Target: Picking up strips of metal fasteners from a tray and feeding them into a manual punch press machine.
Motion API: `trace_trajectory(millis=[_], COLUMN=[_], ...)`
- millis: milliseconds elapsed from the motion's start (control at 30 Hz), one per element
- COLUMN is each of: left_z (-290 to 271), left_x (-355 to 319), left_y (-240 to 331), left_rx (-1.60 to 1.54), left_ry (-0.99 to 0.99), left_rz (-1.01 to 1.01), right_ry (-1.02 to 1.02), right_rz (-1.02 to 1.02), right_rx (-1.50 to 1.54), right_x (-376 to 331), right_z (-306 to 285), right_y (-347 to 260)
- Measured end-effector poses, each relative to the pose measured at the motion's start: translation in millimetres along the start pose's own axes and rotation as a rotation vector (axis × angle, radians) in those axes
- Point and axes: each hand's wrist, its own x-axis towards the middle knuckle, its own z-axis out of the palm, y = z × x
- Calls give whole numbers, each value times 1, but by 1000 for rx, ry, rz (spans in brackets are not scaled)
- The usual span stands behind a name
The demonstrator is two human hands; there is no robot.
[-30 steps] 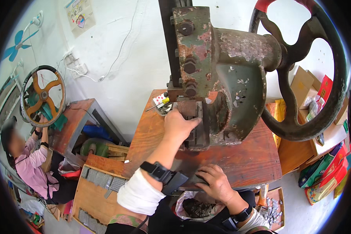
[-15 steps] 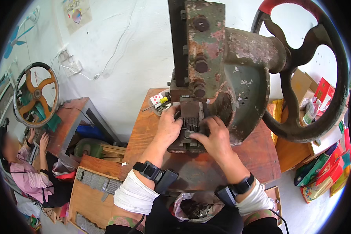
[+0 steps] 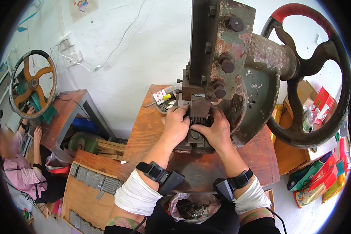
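Observation:
My left hand point(image 3: 175, 124) and my right hand point(image 3: 217, 130) are at the base of an old hand press point(image 3: 234, 50) with chipped green paint. Between them lies a small stack of dark, ridged metal strips point(image 3: 198, 120), partly hidden by my fingers. My left fingers press its left side, with the fingertips out of sight behind it. The right thumb reaches across its near edge while the other fingers curl along the right side. Right above the strips is the press's square metal ram point(image 3: 200, 106). A bolted clamp point(image 3: 195, 137) sits just in front.
The press's large handwheel point(image 3: 341, 74) stands at the right. A tray with a yellow-handled screwdriver point(image 3: 167, 97) lies behind my left hand on the wooden bench point(image 3: 138, 136). Grey metal strips fill a wooden tray point(image 3: 85, 199) at lower left. Farther left, another person point(image 3: 21, 167) works at a second press.
My head view has shifted, so the press appears farther right. My right hand has moved in closer, its thumb now at the strips' near edge instead of by the clamp bolt.

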Motion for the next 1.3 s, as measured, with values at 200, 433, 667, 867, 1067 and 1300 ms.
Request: trace_trajectory(millis=[200, 433, 667, 867, 1067, 1300], left_z=[12, 9, 3, 4, 2, 5], left_x=[4, 6, 2, 3, 2, 3], left_y=[-31, -23, -12, -21, -11, -15], left_rx=[-359, -311, -147, -171, -154, -103], left_ry=[120, -31, -96, -141, -111, -145], left_rz=[-84, -6, -23, -45, -61, -29], right_ry=[-100, -96, -131, 16, 10, 22], right_rz=[-7, -171, -202, -173, -79, -1], right_rx=[71, -286, -349, -305, -130, -80], right_x=[-4, -19, -17, -21, -9, -13], right_z=[-4, -13, -15, -5, 5, 7], right_y=[-2, -25, -27, -21, -6, -5])
